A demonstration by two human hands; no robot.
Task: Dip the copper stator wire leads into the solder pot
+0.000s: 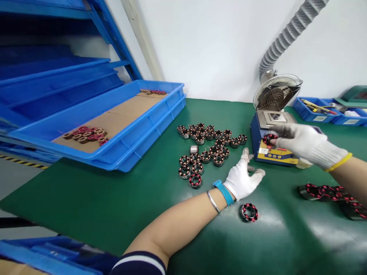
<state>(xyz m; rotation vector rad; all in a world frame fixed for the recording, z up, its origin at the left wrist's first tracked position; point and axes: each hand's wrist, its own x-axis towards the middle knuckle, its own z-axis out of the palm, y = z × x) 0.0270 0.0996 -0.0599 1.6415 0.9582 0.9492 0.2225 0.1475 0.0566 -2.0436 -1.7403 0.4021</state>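
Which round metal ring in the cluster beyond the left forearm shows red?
The silver-walled, red-topped metal ring at the cluster's near end, closest to the camera; the other round metal rings there show copper-orange instead.

Bright light fills the white wall [206,53], soft glare streaks the tabletop [275,244], and the right hand [311,143] blurs slightly.

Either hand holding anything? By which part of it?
Right hand: a ring core, by its outer edge; finger contact blurred. Left hand: nothing visible.
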